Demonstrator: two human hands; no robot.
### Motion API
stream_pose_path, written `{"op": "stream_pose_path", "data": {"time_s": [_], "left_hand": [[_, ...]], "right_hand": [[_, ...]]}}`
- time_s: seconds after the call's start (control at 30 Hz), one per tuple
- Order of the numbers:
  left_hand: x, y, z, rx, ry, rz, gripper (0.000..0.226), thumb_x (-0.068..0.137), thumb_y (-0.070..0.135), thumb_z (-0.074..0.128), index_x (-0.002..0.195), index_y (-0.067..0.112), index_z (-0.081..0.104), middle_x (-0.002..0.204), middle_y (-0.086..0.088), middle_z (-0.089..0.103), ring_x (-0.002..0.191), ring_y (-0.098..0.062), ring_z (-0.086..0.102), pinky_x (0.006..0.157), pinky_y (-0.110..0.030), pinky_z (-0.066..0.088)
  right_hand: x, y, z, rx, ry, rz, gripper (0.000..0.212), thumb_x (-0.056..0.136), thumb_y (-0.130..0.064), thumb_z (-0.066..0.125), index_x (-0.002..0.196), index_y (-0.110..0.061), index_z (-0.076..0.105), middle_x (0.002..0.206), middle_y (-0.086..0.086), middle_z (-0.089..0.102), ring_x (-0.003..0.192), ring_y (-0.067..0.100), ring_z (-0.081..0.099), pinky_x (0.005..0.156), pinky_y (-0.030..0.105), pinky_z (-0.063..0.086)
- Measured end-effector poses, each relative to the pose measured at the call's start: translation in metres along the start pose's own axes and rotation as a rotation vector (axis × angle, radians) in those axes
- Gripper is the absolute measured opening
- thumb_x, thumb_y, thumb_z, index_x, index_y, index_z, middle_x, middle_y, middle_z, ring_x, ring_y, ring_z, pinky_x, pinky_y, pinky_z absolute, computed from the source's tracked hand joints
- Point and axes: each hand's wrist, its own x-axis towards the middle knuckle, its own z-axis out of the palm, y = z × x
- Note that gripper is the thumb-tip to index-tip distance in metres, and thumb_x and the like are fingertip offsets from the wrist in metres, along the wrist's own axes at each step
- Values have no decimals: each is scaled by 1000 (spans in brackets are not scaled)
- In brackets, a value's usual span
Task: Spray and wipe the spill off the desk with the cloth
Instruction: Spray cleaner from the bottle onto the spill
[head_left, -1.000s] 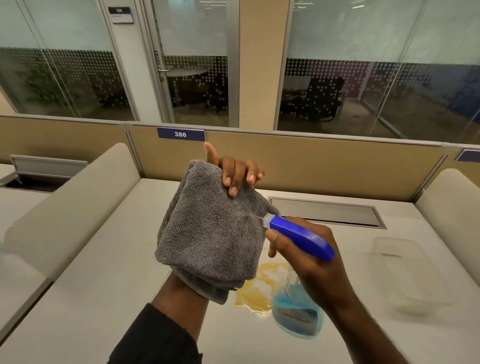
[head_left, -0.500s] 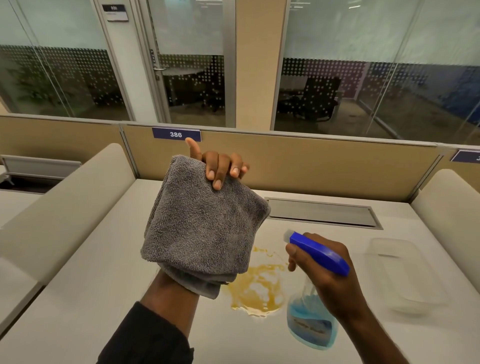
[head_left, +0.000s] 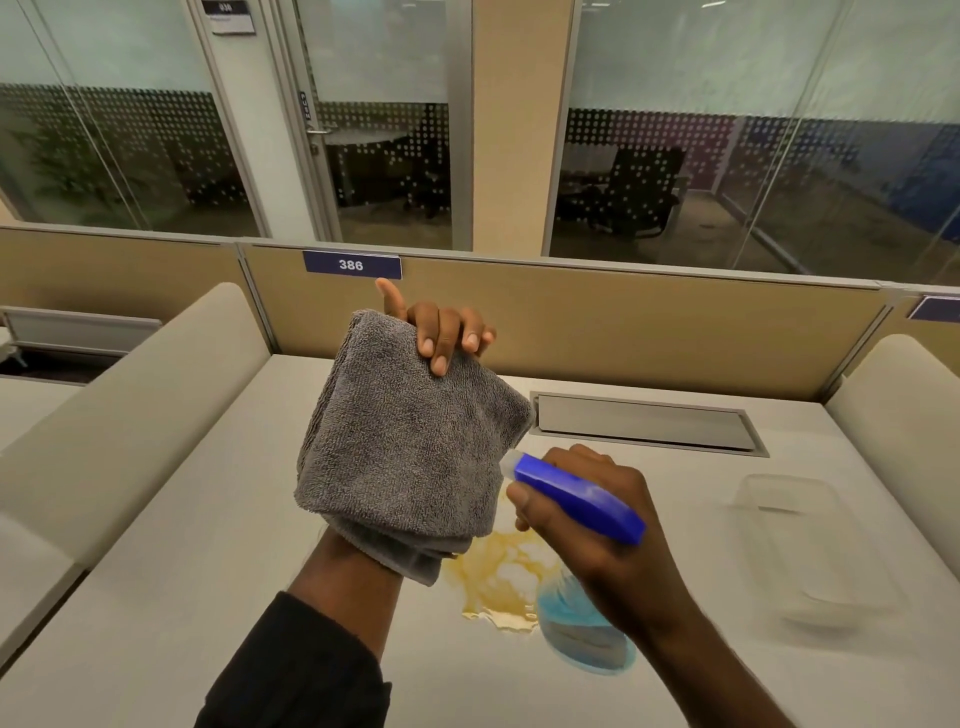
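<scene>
My left hand (head_left: 441, 332) holds a folded grey cloth (head_left: 410, 452) raised above the desk, fingers curled over its top edge, palm side towards me. My right hand (head_left: 602, 525) grips a spray bottle (head_left: 576, 499) with a blue head and blue liquid in its clear body; the nozzle points left and almost touches the cloth. Below both, a yellow-brown spill (head_left: 493, 577) lies on the pale desk (head_left: 208, 545), partly hidden by the cloth and the bottle.
A clear plastic container (head_left: 810, 540) sits on the desk at the right. A metal cable hatch (head_left: 644, 423) is set into the desk behind the hands. A tan partition (head_left: 623, 332) labelled 386 closes the back; padded dividers stand at left and right.
The spray bottle has come back up and left, its nozzle now close to the cloth again. The cloth stays raised in my left hand.
</scene>
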Motion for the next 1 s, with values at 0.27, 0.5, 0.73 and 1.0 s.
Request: {"op": "stream_pose_path", "data": {"time_s": [0.27,0.5,0.73,1.0], "left_hand": [[1,10,1,-104,205,62,95,95,61,6,41,8,63,36,-4,55,57,-23,61,69,-33,51],[3,3,-6,-148,243,68,89,96,59,18,40,6,61,35,-6,54,57,-25,61,68,-34,51],[8,-18,-16,18,241,7,65,88,55,49,46,9,68,42,-3,61,62,-21,66,72,-32,52],[15,-32,-35,14,149,-36,68,93,55,42,53,9,73,49,-4,67,67,-21,68,76,-32,53]], "right_hand": [[6,33,-26,-6,111,48,31,89,-43,63,70,-20,69,69,-4,69,69,23,67,67,43,53],[10,47,-46,-20,173,91,32,87,-43,60,69,-19,70,67,-6,69,67,19,66,67,32,53],[16,12,-29,2,8,-25,37,90,-42,64,69,-11,68,68,2,66,68,25,63,66,47,48],[27,15,-22,41,1,-44,39,90,-39,62,73,-5,67,67,9,64,67,30,60,65,50,47]]}}
